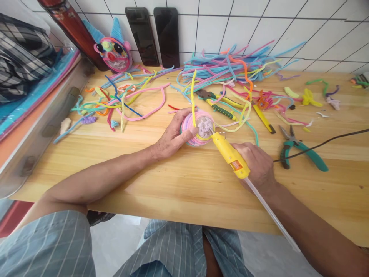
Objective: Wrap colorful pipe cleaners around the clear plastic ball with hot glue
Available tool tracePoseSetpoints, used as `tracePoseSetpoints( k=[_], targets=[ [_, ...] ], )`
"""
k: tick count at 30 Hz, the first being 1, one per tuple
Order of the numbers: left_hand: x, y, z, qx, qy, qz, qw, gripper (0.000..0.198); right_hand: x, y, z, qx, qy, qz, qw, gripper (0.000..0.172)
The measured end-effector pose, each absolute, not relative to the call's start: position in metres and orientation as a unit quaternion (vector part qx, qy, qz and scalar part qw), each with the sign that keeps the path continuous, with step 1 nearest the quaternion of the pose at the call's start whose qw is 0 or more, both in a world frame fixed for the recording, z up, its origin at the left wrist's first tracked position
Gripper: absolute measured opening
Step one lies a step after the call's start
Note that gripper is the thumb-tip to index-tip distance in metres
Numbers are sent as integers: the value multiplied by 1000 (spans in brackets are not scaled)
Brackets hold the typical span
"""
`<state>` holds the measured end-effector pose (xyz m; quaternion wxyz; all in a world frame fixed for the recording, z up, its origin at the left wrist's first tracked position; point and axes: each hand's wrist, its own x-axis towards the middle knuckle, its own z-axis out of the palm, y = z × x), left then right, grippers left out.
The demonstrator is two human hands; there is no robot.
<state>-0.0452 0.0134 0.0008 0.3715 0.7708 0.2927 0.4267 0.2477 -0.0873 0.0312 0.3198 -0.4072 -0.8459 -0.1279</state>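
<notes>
My left hand [177, 132] is closed around the side of a round ball of coiled pipe cleaners [188, 122], pink and purple with a pale patch on one face. A yellow pipe cleaner [193, 92] sticks up from it, its lower end by my left thumb. My right hand [256, 163] grips a yellow hot glue gun [227, 152]. The gun's nozzle meets the edge of the pale patch, and a long clear glue stick [271, 213] extends from its back. Whether glue is flowing out cannot be made out.
Behind lie a heap of blue and pink pipe cleaners [213, 71], pliers [220, 109] and a yellow craft knife [263, 117]. Teal-handled pliers [305, 152] rest at right under a black cord [325, 139]. Two phones [167, 36] lean on the tiles beside a pipe-cleaner figure [117, 57].
</notes>
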Motion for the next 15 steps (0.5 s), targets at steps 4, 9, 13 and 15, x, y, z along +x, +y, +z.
tracePoseSetpoints(
  k=[4,9,13,15],
  targets=[
    [-45,13,0,772,290,431,367,61,248,-87,31,-407,-847,-128,315,19],
    [-45,13,0,777,297,425,357,63,249,-88,30,-408,-847,-127,314,22],
    [-46,13,-2,780,295,423,354,62,248,-88,32,-406,-847,-127,318,22],
    [-46,13,-2,781,297,422,351,62,247,-88,33,-405,-848,-127,317,20]
  ],
)
